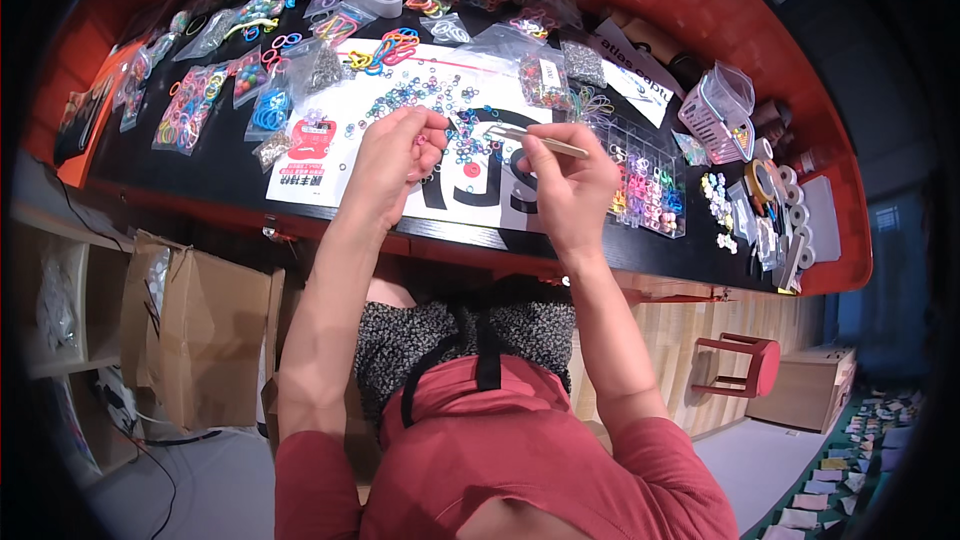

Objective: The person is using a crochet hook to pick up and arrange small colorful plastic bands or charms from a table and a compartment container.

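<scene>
Between the thumb and fingers of my left hand (397, 157) is a small pink piece (421, 139), too small to name surely. My right hand (574, 187) grips metal tweezers (551, 142), their tips pointing left toward my left hand. The tweezer tips are apart from the pink piece. Beneath both hands lies a white printed sheet (307, 184), bearing large black writing. Scattered on it are many small coloured rings (405, 92), mostly blue, green and purple. Right of my right hand stands a clear compartment box (649, 187) of colourful small pieces.
Bags of coloured rings (191, 105) and beads (262, 7) line the table's left and back. A pink-white plastic basket (716, 116), tape rolls (761, 180) and a beaded strand (718, 201) are at right. A red raised rim surrounds the black table (210, 180). Below left stands a cardboard box (214, 337).
</scene>
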Demonstrator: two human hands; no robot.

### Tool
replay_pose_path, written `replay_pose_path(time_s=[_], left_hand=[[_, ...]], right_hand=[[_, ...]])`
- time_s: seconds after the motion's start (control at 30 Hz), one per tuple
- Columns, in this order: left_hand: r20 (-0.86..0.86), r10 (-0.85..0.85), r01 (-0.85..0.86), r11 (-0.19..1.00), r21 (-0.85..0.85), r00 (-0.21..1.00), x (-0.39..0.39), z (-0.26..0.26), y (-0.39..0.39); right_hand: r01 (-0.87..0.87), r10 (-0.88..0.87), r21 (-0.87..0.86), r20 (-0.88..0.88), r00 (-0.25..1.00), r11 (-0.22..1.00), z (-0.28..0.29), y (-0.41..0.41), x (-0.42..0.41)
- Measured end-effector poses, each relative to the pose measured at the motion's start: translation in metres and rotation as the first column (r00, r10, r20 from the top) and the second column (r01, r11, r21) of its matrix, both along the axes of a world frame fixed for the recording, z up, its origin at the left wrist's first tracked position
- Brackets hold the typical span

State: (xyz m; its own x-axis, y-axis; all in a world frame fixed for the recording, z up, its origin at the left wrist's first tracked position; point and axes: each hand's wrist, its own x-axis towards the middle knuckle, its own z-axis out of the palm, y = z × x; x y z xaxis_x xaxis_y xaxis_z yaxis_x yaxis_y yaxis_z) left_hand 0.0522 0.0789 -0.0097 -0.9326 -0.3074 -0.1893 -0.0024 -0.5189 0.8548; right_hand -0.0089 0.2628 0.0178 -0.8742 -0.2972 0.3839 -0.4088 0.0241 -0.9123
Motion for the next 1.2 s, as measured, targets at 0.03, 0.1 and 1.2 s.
replay_pose_path(time_s=[0.03, 0.1, 1.2], left_hand=[[-0.001, 0.024, -0.024, 1.0, 0.002, 1.0, 0.002, 0.001, -0.001], [-0.002, 0.05, -0.05, 0.999, 0.004, 0.999, 0.006, -0.001, -0.004], [0.049, -0.042, 0.043, 0.999, -0.022, 0.998, 0.003, -0.001, -0.001]], right_hand=[[0.012, -0.009, 0.106, -0.027, 1.0, 0.994, -0.003, 0.003, 0.0], [-0.039, 0.039, 0.155, 0.002, 0.999, 0.987, -0.012, 0.008, -0.003], [-0.078, 0.079, -0.008, 0.123, 0.989, 0.997, 0.003, 0.015, -0.005]])
